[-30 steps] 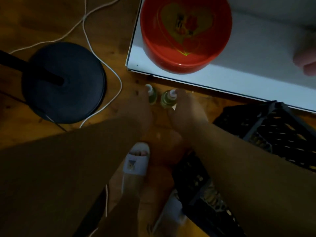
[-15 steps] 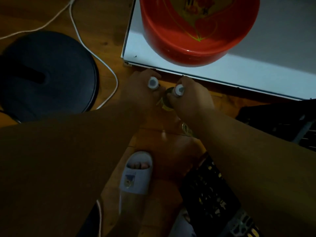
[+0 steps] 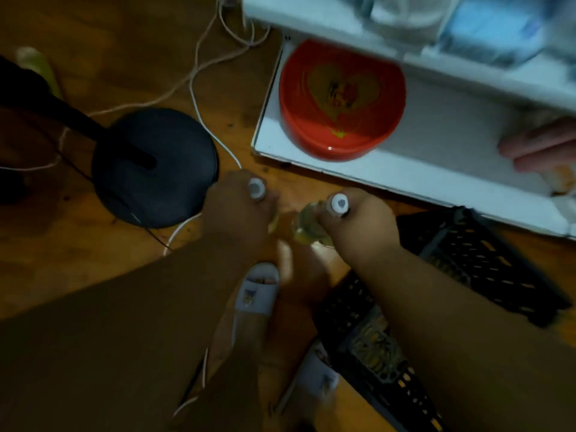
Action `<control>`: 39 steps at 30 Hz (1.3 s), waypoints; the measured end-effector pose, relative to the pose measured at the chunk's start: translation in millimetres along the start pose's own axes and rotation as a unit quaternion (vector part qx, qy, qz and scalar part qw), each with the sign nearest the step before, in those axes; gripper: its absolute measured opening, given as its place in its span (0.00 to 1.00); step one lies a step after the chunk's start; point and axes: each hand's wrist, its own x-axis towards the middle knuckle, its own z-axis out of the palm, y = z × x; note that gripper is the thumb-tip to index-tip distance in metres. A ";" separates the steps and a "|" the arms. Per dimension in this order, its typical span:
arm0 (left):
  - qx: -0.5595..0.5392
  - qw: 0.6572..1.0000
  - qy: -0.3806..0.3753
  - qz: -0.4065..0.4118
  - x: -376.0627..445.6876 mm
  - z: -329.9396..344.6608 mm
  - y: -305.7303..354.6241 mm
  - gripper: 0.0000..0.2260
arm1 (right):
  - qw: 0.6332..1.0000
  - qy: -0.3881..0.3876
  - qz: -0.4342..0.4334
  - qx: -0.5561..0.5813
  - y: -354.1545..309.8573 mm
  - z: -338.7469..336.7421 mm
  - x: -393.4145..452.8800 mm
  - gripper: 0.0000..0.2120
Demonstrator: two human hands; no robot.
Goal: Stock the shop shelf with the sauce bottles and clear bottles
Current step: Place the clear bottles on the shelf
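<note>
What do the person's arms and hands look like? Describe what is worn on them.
Both forearms are bare to the frame edge: no sleeves, gloves, watch or rings show on the left hand or right hand. The dim, blurred picture hides finer detail.

Dim room, wooden floor (image 3: 131, 35), black round stand base (image 3: 156, 166), white cables (image 3: 199, 76), black crate (image 3: 467, 260)

It looked like a small, dim shop or stockroom: a white shelf unit (image 3: 405, 179) at two o'clock held a red basin (image 3: 343, 101) and blurred packaged goods (image 3: 486, 26), with a black plastic crate (image 3: 486, 260) on the wooden floor (image 3: 124, 42).
</note>
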 end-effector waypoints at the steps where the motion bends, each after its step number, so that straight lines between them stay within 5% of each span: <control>1: 0.013 1.000 0.023 -0.008 -18.0 -25.2 18.3 0.12 | 0.999 0.000 0.011 0.039 -16.8 -19.3 -23.0 0.14; 6: -0.049 0.995 0.090 0.010 -101.4 -148.5 133.1 0.20 | 0.981 0.059 -0.016 0.187 -112.6 -125.1 -138.7 0.10; 10: -0.035 0.988 0.119 0.097 -155.1 -232.9 220.5 0.10 | 0.967 0.146 -0.066 0.199 -165.7 -202.5 -213.3 0.15; 18: -0.180 0.948 0.182 0.188 -224.1 -346.7 370.4 0.11 | 0.914 0.200 -0.199 0.293 -249.0 -337.3 -318.2 0.22; 30: -0.257 0.918 0.149 0.261 -240.9 -395.5 495.1 0.12 | 0.876 0.266 -0.268 0.301 -298.0 -438.8 -359.6 0.12; 39: -0.235 0.932 0.135 0.240 -132.2 -409.2 515.8 0.11 | 0.862 0.322 -0.239 0.310 -353.8 -460.5 -274.7 0.12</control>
